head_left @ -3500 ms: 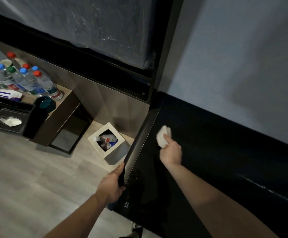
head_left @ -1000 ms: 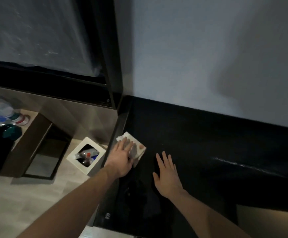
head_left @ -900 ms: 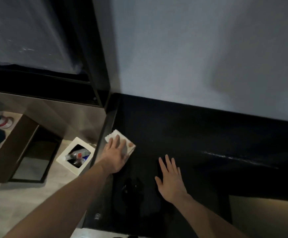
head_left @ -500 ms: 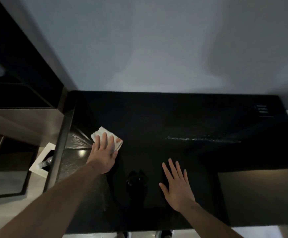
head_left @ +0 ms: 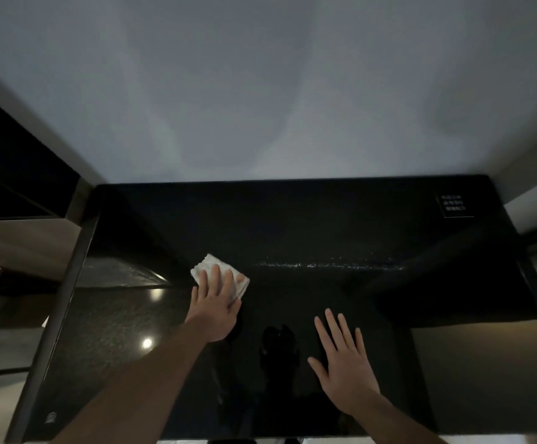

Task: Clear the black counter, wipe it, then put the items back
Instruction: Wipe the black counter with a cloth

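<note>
1. Black counter [head_left: 308, 225]: a glossy dark slab filling the lower two thirds of the frame, bounded at the top by a pale grey wall [head_left: 260, 91]. Its surface reflects two small round lights at lower left.

2. White cloth [head_left: 211, 267]: folded into a small pad, lying flat on the counter left of centre. Its upper and right edges show beyond the fingers that cover it.

3. Left hand [head_left: 214, 302]: reaches in from the lower left of the frame, palm down on the cloth. The fingers are straight and close together, pressing the pad onto the counter; none is curled round it.

4. Right hand [head_left: 345, 363]: enters from the lower right, lying flat on the bare counter below and to the right of the cloth, well apart from it. The fingers are straight and spread wide; it holds nothing.

5. Streak [head_left: 324, 265]: a thin line of glinting specks runs across the counter from just right of the cloth toward the right edge of the frame.

6. Label [head_left: 455, 205]: a small dark square with white lettering sits in the upper right corner of the counter; the text is too small to read.

7. Metal edge strip [head_left: 59, 309]: runs along the counter's left side, from mid left down to the lower left corner.
</note>
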Demonstrator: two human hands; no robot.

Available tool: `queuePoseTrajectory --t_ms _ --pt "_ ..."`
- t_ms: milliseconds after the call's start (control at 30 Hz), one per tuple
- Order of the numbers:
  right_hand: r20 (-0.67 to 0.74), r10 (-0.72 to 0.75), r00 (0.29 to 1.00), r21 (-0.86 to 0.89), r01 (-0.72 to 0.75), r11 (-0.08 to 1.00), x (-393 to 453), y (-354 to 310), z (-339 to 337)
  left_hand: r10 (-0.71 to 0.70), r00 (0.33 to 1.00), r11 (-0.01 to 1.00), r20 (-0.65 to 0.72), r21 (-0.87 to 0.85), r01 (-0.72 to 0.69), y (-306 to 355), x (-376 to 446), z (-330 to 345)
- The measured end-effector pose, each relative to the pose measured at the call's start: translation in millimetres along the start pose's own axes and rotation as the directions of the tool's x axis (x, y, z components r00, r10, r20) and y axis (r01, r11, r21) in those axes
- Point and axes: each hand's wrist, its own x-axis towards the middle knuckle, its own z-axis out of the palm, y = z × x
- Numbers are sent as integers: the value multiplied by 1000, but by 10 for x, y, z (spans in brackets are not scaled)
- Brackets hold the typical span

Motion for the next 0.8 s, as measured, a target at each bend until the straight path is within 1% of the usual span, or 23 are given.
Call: queuePoseTrajectory --t_ms 133,200,267,333,433,600,667,733,800 --pt "-15 45 999 12 -45 999 -88 227 16 42 999 999 7 7 -42 199 13 32" --pt "-21 104 994 45 -103 994 -140 335 18 77 997 996 -26 38 -76 280 44 69" --pt "-63 169 984 85 -164 983 -181 481 4 108 991 992 -79 70 -102 329 94 160" --pt "-71 215 974 83 -209 974 -197 656 -25 123 985 989 -124 103 -110 389 141 226" --pt "-71 204 976 82 -198 977 -259 855 -39 142 983 982 -114 142 -125 501 154 266" --pt "-71 230 971 95 -223 970 -306 1229 -73 180 980 972 -90 171 -163 850 202 294" --pt "-87 196 977 80 -189 979 -331 1432 -41 178 979 970 -95 182 -159 1015 226 347" --pt "-108 126 986 45 -121 992 -338 1634 -12 167 980 973 -108 180 -146 1192 253 395" --pt "-96 61 994 -6 -62 998 -324 1790 4 142 983 975 -114 190 -118 1369 262 458"
